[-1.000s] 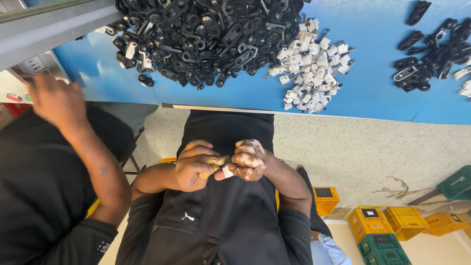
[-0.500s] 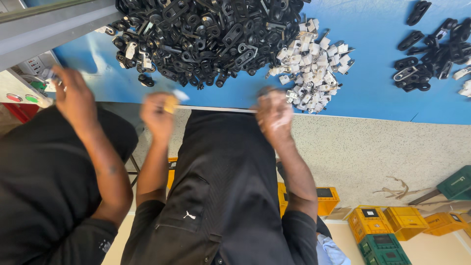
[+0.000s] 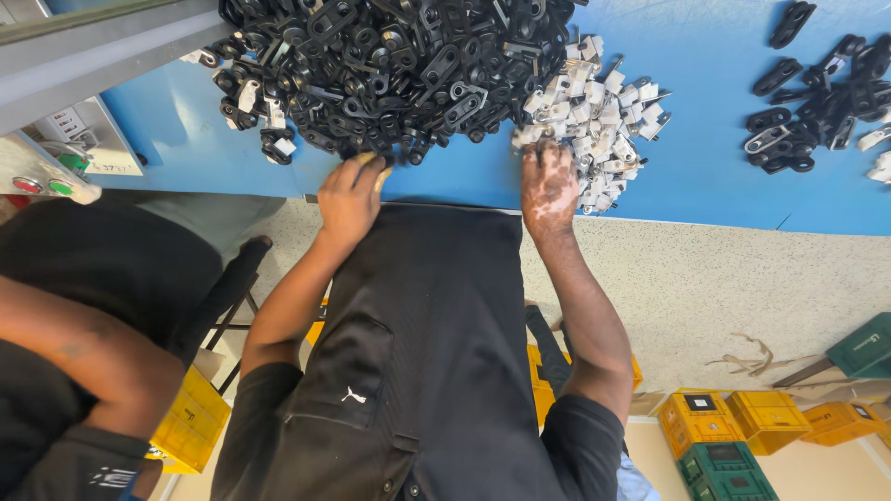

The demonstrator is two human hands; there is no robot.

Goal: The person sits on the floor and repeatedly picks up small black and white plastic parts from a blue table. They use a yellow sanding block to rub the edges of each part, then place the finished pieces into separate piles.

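A small grey control box (image 3: 85, 137) is seen at the left edge of the blue table, and a pale rectangular label (image 3: 113, 168) with dark print is fixed along its lower face. A red round button (image 3: 26, 186) and a green round button (image 3: 61, 186) are set side by side on a white panel just below the box. Yellow plastic crates (image 3: 766, 419) and a dark green crate (image 3: 724, 471) are stacked at the lower right on the floor; a small dark square label (image 3: 699, 403) is stuck to one yellow crate. A green box (image 3: 863, 345) with pale lettering is placed at the right edge. No screens are seen.
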